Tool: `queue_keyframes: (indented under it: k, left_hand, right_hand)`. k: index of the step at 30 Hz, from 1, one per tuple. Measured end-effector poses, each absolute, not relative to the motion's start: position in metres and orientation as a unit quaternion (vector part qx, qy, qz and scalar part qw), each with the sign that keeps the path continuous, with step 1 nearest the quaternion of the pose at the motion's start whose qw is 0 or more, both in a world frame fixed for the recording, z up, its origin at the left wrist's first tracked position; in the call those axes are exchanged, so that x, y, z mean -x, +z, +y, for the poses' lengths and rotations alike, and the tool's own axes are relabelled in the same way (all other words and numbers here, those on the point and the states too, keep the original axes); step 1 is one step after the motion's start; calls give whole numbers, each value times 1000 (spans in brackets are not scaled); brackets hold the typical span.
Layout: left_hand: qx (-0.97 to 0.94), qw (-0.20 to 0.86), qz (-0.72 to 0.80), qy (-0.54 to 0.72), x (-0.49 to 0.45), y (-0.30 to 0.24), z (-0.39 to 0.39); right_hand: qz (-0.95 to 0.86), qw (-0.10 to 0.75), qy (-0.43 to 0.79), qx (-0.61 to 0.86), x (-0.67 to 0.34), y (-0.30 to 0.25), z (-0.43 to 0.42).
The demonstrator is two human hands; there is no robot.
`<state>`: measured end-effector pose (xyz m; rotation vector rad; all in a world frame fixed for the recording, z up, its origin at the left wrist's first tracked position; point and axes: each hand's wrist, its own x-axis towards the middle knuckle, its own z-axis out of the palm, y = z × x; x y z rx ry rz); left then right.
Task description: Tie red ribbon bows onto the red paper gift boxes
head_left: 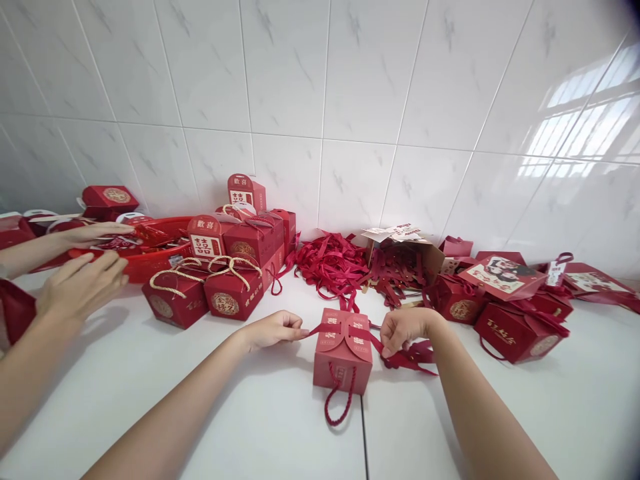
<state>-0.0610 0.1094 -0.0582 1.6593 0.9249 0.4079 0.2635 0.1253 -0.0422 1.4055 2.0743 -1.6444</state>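
Note:
A small red gift box (pixel 343 357) with a rope handle stands on the white table (pixel 280 413) between my hands. A red ribbon (pixel 345 329) runs across its top. My left hand (pixel 274 329) is closed in a pinch on the ribbon's left end, just left of the box. On the other side, my right hand (pixel 403 329) is closed on the ribbon's right end, and the loose tail (pixel 413 357) trails on the table beneath it.
Another person's two hands (pixel 83 280) work at the far left by a red tray (pixel 150 257). Stacked red boxes (pixel 233 267) stand behind, a heap of red ribbons (pixel 333 263) and an open carton (pixel 400 257) lie by the tiled wall, more red boxes (pixel 515 327) sit right.

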Motion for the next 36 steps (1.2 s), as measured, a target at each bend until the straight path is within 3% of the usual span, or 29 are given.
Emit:
queue_keyframes:
  k: [12, 24, 36]
  left_hand:
    - [-690, 581, 393, 176, 64, -55, 108]
    - [-667, 628, 371, 150, 63, -61, 113]
    - [-624, 657, 385, 172, 69, -66, 114]
  right_hand:
    - [710, -8, -552, -437, -293, -17, 111]
    - [693, 106, -578, -417, -245, -61, 135]
    - [700, -35, -574, -423, -275, -28, 112]
